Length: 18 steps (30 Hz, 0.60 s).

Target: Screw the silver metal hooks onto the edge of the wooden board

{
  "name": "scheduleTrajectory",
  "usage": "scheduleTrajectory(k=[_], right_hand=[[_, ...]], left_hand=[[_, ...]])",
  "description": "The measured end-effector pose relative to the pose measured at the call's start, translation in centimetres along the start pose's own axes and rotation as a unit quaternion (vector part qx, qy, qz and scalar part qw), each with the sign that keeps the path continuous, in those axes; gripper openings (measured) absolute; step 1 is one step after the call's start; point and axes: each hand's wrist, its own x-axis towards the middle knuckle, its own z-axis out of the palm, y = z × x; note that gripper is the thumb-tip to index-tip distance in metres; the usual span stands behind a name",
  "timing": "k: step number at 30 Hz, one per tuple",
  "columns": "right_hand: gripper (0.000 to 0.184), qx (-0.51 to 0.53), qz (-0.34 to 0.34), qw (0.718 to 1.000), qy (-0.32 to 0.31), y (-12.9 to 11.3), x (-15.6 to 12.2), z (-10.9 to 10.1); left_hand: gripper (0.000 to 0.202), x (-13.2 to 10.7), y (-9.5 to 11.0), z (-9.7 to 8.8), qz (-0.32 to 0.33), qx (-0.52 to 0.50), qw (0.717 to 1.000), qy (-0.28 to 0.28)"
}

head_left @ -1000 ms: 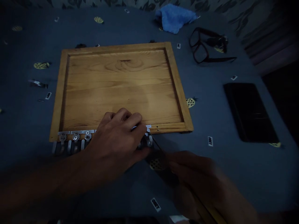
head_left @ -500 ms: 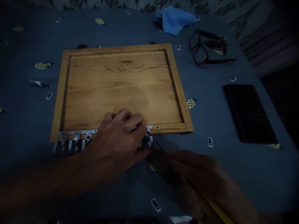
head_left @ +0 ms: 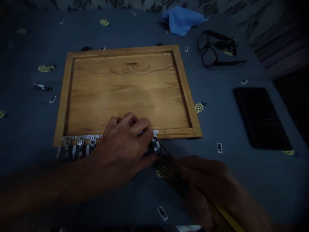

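A shallow wooden tray-like frame [head_left: 130, 93] lies on the table, with several metal hooks [head_left: 80, 143] screwed along its near edge. My left hand [head_left: 123, 145] rests over that edge, its fingers curled and closed on a metal hook [head_left: 153, 147] near the right end of the row; the hand hides much of the row. Low on the right, my right hand [head_left: 212, 180] is wrapped around a screwdriver [head_left: 165, 149] with a yellow handle. The dark shaft slants up to the left, and its tip meets the hook beside my left fingertips.
A blue cloth [head_left: 182, 21] and dark-framed glasses [head_left: 209, 51] lie at the back right. A black phone-like slab [head_left: 263, 117] is on the right. To the left of the frame are a loose metal piece [head_left: 42, 86] and a tiny thin piece [head_left: 45, 104], perhaps a screw.
The whole view has shifted slightly, so everything appears a little farther right. Both hands keep nearly the same place on the hook and screwdriver.
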Motion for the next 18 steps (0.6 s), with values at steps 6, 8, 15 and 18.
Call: scheduleTrajectory(k=[6,8,15,18], right_hand=[[0.018,0.061,0.11,0.989,0.077,-2.4,-0.4,2.2],[0.017,0.066,0.11,0.987,0.092,-2.8,-0.4,2.4],[0.026,0.092,0.038,0.992,-0.08,-0.1,-0.1,0.0],[0.031,0.09,0.022,0.991,-0.092,0.8,0.0,-0.8]], left_hand=[[0.021,-0.1,0.1,0.0,0.001,0.007,1.0,0.001],[0.019,-0.1,0.1,-0.1,0.0,0.006,1.0,-0.002],[0.021,-0.1,0.1,-0.1,0.003,0.001,1.0,0.009],[0.021,-0.1,0.0,0.0,0.005,0.001,1.0,0.011]])
